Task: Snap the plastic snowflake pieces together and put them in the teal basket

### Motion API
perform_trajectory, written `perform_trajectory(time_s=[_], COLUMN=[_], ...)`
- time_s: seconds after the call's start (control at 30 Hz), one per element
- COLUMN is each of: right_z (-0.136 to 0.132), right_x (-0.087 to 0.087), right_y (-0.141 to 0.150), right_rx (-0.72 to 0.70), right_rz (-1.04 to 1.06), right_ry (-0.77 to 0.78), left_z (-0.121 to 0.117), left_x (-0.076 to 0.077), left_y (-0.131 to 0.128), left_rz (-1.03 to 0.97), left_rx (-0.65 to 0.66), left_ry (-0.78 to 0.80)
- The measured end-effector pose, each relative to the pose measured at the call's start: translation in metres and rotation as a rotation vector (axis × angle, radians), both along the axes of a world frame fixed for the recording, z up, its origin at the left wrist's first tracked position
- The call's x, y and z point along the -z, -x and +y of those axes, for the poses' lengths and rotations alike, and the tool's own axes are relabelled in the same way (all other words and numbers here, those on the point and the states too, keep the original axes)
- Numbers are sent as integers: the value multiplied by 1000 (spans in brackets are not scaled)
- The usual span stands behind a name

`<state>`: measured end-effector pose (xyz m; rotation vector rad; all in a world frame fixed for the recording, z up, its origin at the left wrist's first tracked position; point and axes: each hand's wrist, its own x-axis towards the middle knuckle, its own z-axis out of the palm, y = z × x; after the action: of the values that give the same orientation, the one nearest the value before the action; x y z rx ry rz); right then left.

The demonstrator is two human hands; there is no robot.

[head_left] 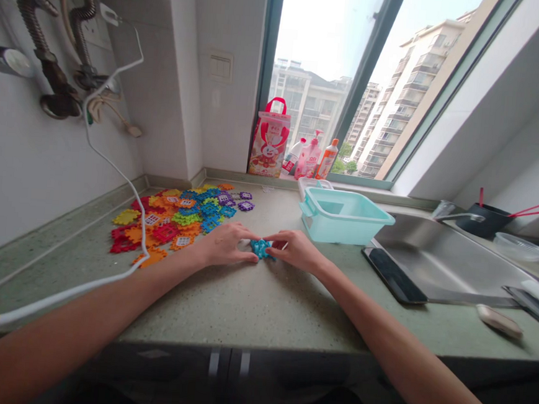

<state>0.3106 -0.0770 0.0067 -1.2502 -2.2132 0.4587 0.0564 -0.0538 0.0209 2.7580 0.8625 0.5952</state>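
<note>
Blue plastic building pieces (261, 248) with toothed edges sit on the counter in front of me, pinched between both hands. My left hand (229, 244) grips them from the left, thumb low and fingers above. From the right, my right hand (295, 249) closes on the same pieces with thumb and fingertips. The fingers partly cover the pieces, so I cannot tell how they are joined. Left of my hands spreads a loose pile of similar toothed pieces (167, 231) in red, orange, yellow, green, blue and purple, some with window grids.
A turquoise plastic basin (345, 223) stands right of my hands, beside a steel sink (451, 266). A black phone (393, 275) lies by the sink's edge. A white cable (126, 181) hangs across the left side over the pile. Bottles (308, 158) and a red package (269, 143) line the windowsill.
</note>
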Motion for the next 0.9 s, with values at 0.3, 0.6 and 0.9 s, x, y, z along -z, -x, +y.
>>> perform_trajectory(time_s=[0.3, 0.6, 0.9], right_z=[-2, 3, 8], right_x=[-2, -2, 2], right_y=[-1, -8, -19], right_rx=[-22, 18, -2], right_rz=[-2, -22, -52], right_ry=[2, -36, -72], left_z=[2, 12, 10], left_x=[2, 5, 6], left_y=[-1, 9, 6], left_rz=[-9, -19, -66], left_rx=[7, 14, -85], left_ry=[21, -24, 79])
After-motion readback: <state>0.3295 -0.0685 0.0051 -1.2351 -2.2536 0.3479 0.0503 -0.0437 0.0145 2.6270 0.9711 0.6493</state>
